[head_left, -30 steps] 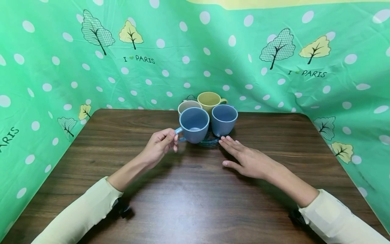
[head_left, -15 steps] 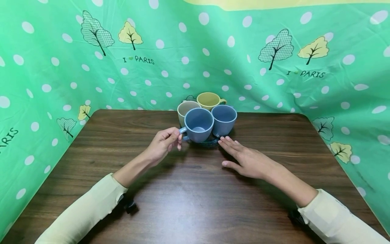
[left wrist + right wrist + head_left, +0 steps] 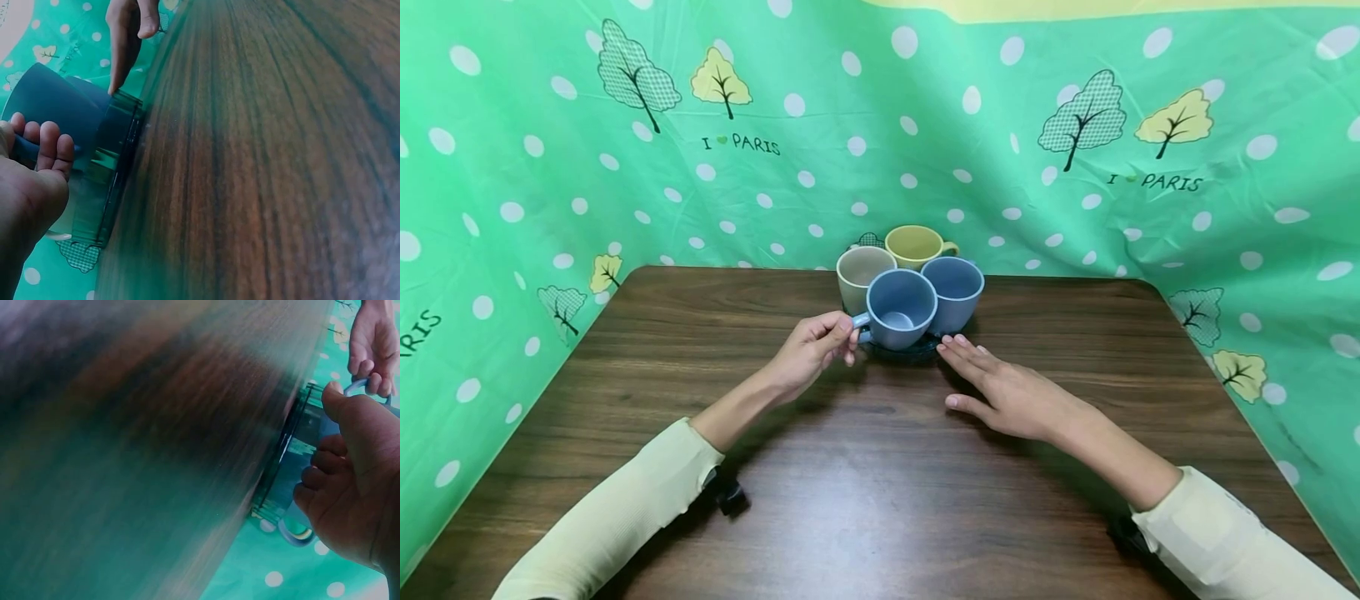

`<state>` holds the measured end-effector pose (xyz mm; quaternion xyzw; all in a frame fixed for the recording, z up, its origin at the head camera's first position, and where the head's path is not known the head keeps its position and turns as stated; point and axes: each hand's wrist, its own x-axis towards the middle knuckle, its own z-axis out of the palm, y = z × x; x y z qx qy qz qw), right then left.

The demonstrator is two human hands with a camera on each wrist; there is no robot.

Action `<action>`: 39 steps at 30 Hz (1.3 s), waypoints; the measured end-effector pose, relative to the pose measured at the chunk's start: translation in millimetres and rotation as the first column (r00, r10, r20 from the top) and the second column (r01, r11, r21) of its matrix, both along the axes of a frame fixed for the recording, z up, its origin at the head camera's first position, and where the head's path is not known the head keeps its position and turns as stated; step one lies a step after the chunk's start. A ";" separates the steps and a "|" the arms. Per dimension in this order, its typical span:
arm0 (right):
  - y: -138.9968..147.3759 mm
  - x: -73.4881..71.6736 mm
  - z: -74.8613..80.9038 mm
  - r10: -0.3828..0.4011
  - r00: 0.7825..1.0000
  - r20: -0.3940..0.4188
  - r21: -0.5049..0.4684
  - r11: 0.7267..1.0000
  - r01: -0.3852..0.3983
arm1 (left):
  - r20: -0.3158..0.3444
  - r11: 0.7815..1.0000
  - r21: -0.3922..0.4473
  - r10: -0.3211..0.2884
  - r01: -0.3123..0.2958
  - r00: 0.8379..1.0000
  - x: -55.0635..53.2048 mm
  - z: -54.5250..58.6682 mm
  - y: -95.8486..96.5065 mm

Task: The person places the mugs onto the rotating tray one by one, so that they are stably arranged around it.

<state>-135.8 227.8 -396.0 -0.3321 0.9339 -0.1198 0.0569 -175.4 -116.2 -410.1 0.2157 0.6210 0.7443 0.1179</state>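
Observation:
My left hand (image 3: 811, 357) pinches the handle of a blue mug (image 3: 901, 310), its rim leaning toward me. This mug is above the front part of a round clear dish (image 3: 904, 356); in the left wrist view the dish (image 3: 94, 215) has a see-through side wall. Whether the mug's base touches the dish cannot be told. Behind it stand a second blue mug (image 3: 957, 293), a yellow mug (image 3: 914, 243) and an off-white mug (image 3: 854, 282). With fingers straight, my right hand (image 3: 1011, 393) rests its fingertips at the dish's right front edge, by the second blue mug.
The mugs stand near the back edge of a dark wooden table (image 3: 865, 483). A green dotted cloth (image 3: 850, 108) with printed trees hangs behind and at the sides. Dark straps or devices (image 3: 730, 496) show under both sleeves.
My left hand has carried the blue mug to the right and slightly down, in front of the second blue mug. More of the off-white mug shows now. The right hand has stayed in place.

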 end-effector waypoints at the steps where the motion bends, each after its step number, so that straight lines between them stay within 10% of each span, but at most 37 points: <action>1: -0.2 0.2 0.0 0.001 1.000 -0.001 0.000 1.000 -0.001 | 0.002 1.000 -0.009 -0.001 0.001 1.000 -0.7 -0.3 0.1; 30: -5.1 4.0 4.1 -0.007 1.000 0.014 0.011 1.000 0.006 | 0.030 0.959 -0.094 0.271 -0.267 0.962 -27.0 -4.1 -2.8; 39: -4.9 2.3 5.2 0.000 1.000 0.021 0.012 1.000 -0.001 | 0.011 0.963 -0.127 0.242 -0.239 0.970 -30.1 -7.7 -8.7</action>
